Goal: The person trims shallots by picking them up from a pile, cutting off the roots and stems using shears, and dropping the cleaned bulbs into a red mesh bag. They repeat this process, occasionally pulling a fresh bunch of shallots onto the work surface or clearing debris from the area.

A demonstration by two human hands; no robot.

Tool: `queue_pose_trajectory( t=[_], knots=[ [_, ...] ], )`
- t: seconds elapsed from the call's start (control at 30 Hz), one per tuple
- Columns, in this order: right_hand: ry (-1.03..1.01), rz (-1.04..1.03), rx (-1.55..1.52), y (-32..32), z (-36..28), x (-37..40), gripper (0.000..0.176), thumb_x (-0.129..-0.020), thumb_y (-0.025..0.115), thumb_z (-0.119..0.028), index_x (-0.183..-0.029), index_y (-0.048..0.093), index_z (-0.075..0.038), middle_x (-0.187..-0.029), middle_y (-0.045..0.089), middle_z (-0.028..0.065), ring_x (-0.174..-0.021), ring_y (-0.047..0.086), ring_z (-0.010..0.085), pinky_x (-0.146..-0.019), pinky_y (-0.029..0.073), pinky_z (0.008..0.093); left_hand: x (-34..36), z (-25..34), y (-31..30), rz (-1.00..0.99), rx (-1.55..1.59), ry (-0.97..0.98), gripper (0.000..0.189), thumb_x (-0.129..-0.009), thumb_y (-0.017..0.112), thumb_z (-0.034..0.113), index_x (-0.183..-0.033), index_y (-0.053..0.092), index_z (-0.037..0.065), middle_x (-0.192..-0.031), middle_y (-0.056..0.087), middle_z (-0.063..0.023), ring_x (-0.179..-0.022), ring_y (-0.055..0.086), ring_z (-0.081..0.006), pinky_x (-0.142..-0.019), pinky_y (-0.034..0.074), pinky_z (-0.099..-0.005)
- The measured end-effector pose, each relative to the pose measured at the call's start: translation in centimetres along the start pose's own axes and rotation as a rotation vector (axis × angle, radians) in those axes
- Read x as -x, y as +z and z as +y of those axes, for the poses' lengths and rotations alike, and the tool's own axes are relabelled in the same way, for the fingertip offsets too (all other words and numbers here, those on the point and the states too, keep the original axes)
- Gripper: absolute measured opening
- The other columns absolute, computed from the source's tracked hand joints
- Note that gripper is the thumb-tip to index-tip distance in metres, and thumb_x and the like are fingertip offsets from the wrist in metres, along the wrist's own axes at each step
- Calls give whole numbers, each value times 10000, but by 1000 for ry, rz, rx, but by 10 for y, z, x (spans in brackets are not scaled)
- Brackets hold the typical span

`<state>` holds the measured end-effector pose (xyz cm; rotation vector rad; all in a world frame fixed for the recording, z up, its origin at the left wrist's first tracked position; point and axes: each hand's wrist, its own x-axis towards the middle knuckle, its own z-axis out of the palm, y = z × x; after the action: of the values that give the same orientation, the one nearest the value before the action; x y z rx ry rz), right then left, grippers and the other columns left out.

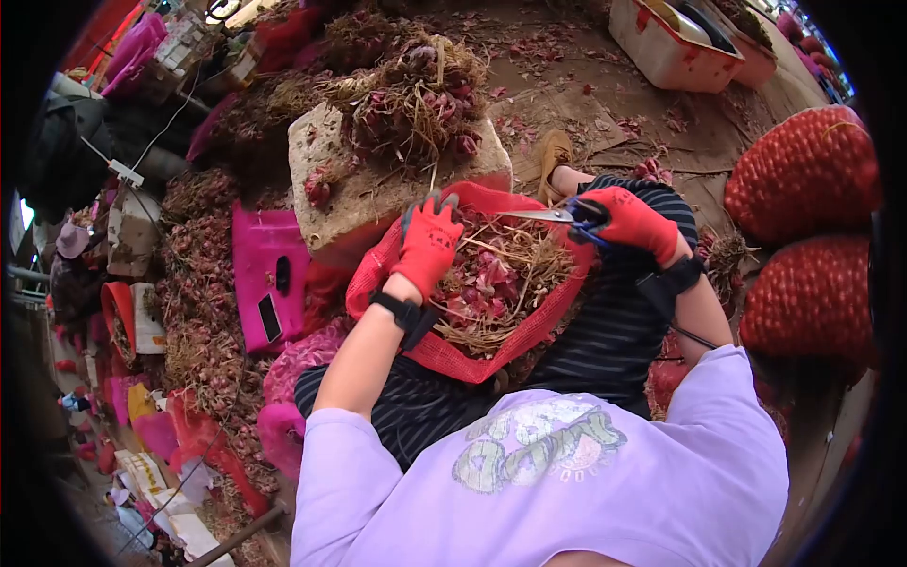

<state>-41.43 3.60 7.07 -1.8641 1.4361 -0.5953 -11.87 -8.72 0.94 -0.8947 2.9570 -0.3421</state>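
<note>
My left hand (pixel 433 244), in a red glove with dark fingertips, is closed at the front edge of the foam block (pixel 316 203). A thin dry stalk runs from the shallot bunch (pixel 420 104) down to its fingertips; anything else inside the fingers is hidden. My right hand (pixel 624 222), gloved in red too, grips scissors (pixel 543 215) with dark blue handles. Their blades point left over a red mesh sack (pixel 510 354), which lies wide in my lap. Inside it are dry stalks and reddish skins (pixel 491 279). The blade tips are apart from my left hand.
A pink plastic piece (pixel 269 250) with a phone (pixel 270 319) on it lies left of the block. Shallots are heaped (pixel 203 312) beyond it. Two full mesh sacks (pixel 803 180) stand at the right. A dirty white foam box (pixel 671 47) is at the back.
</note>
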Motion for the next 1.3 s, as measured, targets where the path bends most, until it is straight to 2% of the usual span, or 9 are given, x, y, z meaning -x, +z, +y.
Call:
queue_pose_trajectory(
  t=[0.1, 0.2, 0.3, 0.33, 0.47, 0.57, 0.8, 1.0, 1.3],
  knots=[
    [-192, 193, 137, 10, 28, -12, 251, -709, 698, -153, -909, 613, -28, -771, 618, 115, -732, 607, 197, -700, 465, 323, 23, 14, -23, 18, 572, -78, 319, -704, 635, 159, -1020, 606, 137, -1185, 533, -123, -1113, 475, -329, -895, 400, -429],
    [178, 81, -222, 21, -9, -22, 284, -725, 682, -167, -992, 632, -83, -814, 644, 110, -749, 625, 203, -692, 486, 310, 51, 28, 4, 138, 1016, -149, 360, -733, 639, 143, -1078, 572, 63, -1112, 556, -169, -1021, 520, -359, -881, 417, -426],
    [-161, 409, -49, 73, 0, -46, 300, -672, 659, -299, -924, 661, -135, -810, 643, 109, -768, 626, 284, -663, 492, 370, 59, 40, 36, 145, 715, -165, 269, -772, 594, 175, -1014, 598, 58, -989, 598, -199, -933, 567, -364, -809, 459, -421],
    [-284, 437, -9, 89, -4, -45, 292, -665, 656, -236, -909, 641, -77, -805, 635, 133, -781, 629, 278, -699, 494, 357, 55, 62, 37, -264, 336, -208, 224, -753, 597, 211, -913, 612, 54, -935, 617, -187, -890, 591, -347, -768, 478, -411],
    [14, 87, 430, 130, -2, -77, 261, -604, 670, -297, -775, 689, -101, -765, 664, 98, -742, 640, 277, -581, 497, 416, 71, 61, 81, -376, 302, -117, 338, -723, 636, 263, -974, 608, 39, -988, 619, -176, -949, 583, -326, -817, 463, -395],
    [100, -322, 839, 156, 13, -97, 419, -644, 736, -259, -1053, 676, -193, -1097, 640, 5, -995, 611, 194, -760, 526, 367, 68, 45, 30, -444, 660, -222, 525, -699, 674, 264, -1138, 544, 7, -1117, 567, -217, -1053, 528, -356, -906, 416, -406],
    [37, -104, 835, 178, 47, -126, 245, -686, 647, -210, -914, 716, -151, -911, 687, 38, -840, 653, 234, -586, 513, 425, 78, 81, 22, -85, 384, 20, 580, -687, 688, 204, -1188, 488, -7, -1286, 416, -280, -1148, 442, -421, -971, 375, -428],
    [-93, 215, 835, 108, 23, -79, 116, -667, 586, -229, -719, 632, -136, -654, 602, 30, -596, 596, 244, -532, 470, 373, 97, 93, 52, -427, 349, -111, 570, -742, 626, 349, -1220, 503, 64, -1344, 407, -182, -1252, 348, -358, -977, 325, -487],
    [-303, 320, 498, 34, -38, -70, 279, -591, 686, -301, -752, 682, -72, -726, 640, 138, -688, 626, 323, -593, 492, 410, 54, 75, -36, -192, 431, -134, 423, -689, 701, 266, -1049, 591, 72, -1219, 499, -158, -1069, 514, -356, -906, 415, -422]
  ],
)
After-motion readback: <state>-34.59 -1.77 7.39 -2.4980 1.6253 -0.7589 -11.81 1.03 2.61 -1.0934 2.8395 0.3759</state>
